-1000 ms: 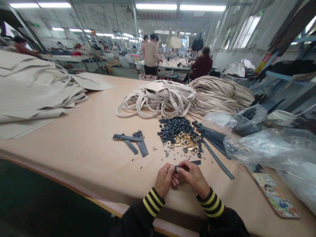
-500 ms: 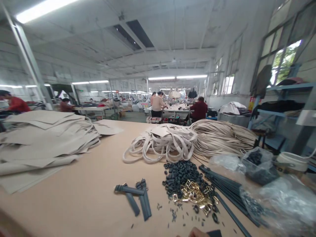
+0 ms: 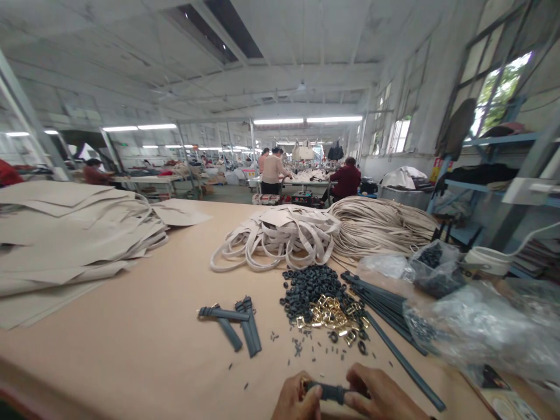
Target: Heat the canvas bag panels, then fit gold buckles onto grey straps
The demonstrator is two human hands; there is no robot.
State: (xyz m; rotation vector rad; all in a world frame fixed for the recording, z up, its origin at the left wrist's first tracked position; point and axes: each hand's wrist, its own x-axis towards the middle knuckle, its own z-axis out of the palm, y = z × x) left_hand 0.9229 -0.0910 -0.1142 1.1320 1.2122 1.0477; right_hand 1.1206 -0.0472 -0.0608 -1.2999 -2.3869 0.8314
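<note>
Near the table's front edge, both my hands grip one short dark strap (image 3: 329, 392). My left hand (image 3: 298, 399) pinches its left end, where a bit of gold metal shows at the fingers. Closed around the right end is my right hand (image 3: 380, 394). Just beyond lie a heap of gold buckles (image 3: 328, 312) and a pile of small dark loops (image 3: 312, 291). To the left rest several short dark straps with buckles (image 3: 238, 324). Long dark strips (image 3: 387, 306) lie on the right, one of them pointing toward my right hand.
Stacked beige sheets (image 3: 65, 233) cover the table's left side. Looped beige straps (image 3: 280, 236) and a bundle of thin beige cords (image 3: 380, 224) lie at the back. Clear plastic bags (image 3: 485, 326) and a white bucket (image 3: 487, 259) crowd the right. People work at farther tables.
My hands have come up into view at the bottom with the dark strap between them; before, only fingertips and a dark edge showed. The view has tilted down and shifted slightly right.
</note>
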